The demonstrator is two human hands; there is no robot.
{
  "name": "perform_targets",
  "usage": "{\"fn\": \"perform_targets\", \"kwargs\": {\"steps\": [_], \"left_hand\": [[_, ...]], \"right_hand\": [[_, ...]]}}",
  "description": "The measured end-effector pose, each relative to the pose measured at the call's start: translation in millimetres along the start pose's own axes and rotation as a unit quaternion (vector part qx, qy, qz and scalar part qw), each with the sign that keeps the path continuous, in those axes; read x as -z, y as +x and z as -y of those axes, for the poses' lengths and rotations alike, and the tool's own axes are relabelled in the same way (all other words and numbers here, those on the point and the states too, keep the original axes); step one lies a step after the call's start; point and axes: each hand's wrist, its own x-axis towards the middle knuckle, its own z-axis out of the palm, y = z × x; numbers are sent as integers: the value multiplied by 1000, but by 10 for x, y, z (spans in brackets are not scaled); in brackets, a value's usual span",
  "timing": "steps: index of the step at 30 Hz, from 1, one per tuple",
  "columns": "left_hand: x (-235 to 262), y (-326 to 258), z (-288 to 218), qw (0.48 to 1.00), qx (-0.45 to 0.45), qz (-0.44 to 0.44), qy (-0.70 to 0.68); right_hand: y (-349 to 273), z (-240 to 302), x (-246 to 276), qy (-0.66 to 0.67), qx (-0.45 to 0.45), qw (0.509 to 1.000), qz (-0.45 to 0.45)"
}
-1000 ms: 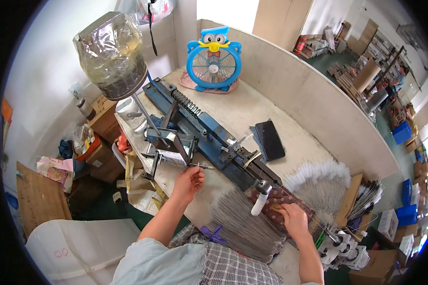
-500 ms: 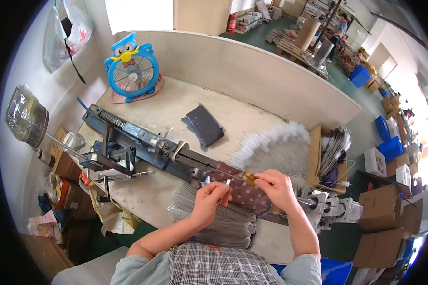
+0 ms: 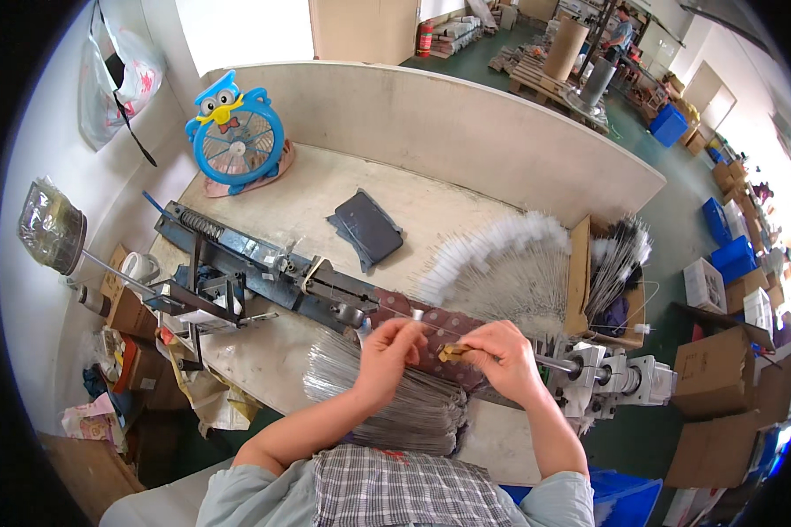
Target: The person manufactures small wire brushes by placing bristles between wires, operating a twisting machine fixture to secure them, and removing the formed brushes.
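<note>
My left hand [image 3: 385, 358] is closed in a pinch over the dotted cloth, with a small white piece [image 3: 417, 314] showing at its fingertips. To its right, my right hand [image 3: 504, 358] grips a small brass-coloured block [image 3: 453, 352] between thumb and fingers. Both hands are above a brown cloth with pale dots [image 3: 429, 351], which covers part of a long metal bench fixture [image 3: 286, 283]. Below my left hand lies a thick bundle of thin wires [image 3: 395, 400]. Beyond the right hand, white-tipped thin wires [image 3: 497, 259] are fanned out on the table.
A blue cartoon-shaped fan [image 3: 237, 145] stands at the back left. A dark flat phone-like object [image 3: 369, 227] lies mid-table. A cardboard box of wires [image 3: 580, 281] and a metal shaft mechanism [image 3: 606, 378] are at the right. A low partition [image 3: 466, 132] borders the table's back.
My right hand has come slightly down and left, and the brass-coloured block has turned in its fingers. My left hand has risen a little with the white piece. The whole view has shifted slightly.
</note>
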Motion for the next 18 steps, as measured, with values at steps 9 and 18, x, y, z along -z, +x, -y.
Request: {"fn": "perform_targets", "kwargs": {"steps": [9, 18], "left_hand": [[91, -9, -160, 995, 30, -53, -82], [169, 6, -129, 997, 10, -18, -73]], "right_hand": [[622, 260, -316, -188, 43, 974, -120], [668, 254, -349, -31, -47, 998, 27]]}}
